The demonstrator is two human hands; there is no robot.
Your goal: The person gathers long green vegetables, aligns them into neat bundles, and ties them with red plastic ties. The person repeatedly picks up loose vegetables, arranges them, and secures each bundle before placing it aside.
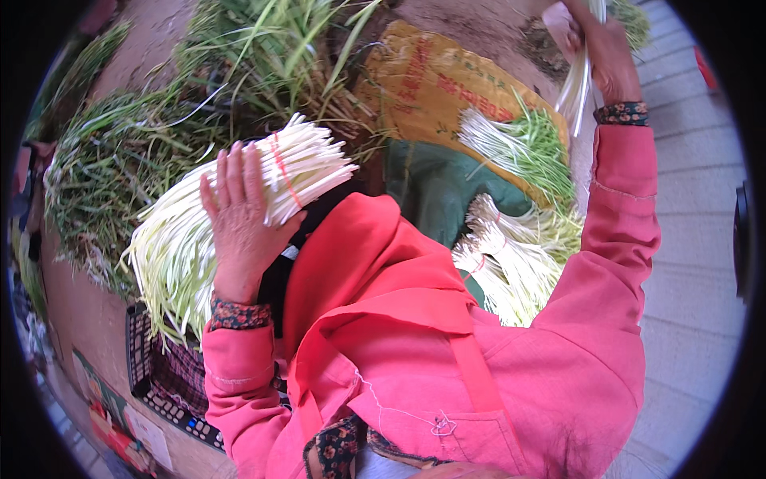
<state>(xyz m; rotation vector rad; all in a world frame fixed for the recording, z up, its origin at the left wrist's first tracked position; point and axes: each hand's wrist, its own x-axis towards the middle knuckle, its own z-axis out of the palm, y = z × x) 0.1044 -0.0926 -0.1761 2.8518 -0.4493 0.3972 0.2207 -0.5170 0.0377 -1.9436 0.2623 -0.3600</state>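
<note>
My left hand (239, 221) lies over a thick bundle of blanched chives (305, 161), with its thumb along the near side. A red band (282, 167) goes around the bundle close to its cut white ends, and the pale yellow-green leaves droop to the left. At the upper right, with that arm stretched out, my right hand (610, 60) grips several white stalks (576, 99) that hang down from it. A pale pinkish piece (561, 30) shows beside its fingers; what it is I cannot tell.
Banded chive bundles (508, 257) and loose green-tipped chives (520, 143) lie on a yellow woven sack (443, 72) and green cloth (428, 179). Heaped green leaves (137, 155) stand beyond my left hand. A black plastic crate (139, 347) sits at lower left.
</note>
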